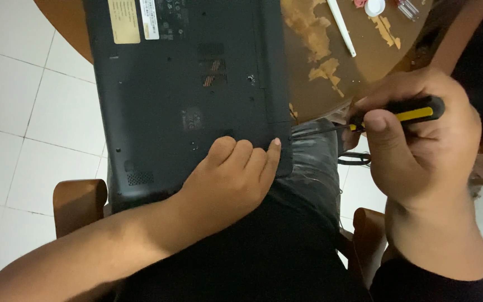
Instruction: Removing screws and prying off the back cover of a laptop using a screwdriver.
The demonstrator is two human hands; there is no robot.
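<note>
We see the right hand wrapped tight around a screwdriver with a black and yellow handle. Its thin metal tip points left and meets the right edge of a big black plastic laptop that lies upside down. The left hand rests on the laptop's bottom corner with its fingers curled and pressing down; its grip holds nothing. The laptop sits partly on the person's lap in dark clothes and partly on a round brown wooden counter with peeling patches. On the counter, far from the hands, lie a white stick and a small white round cap. Below is a white tiled floor.
</note>
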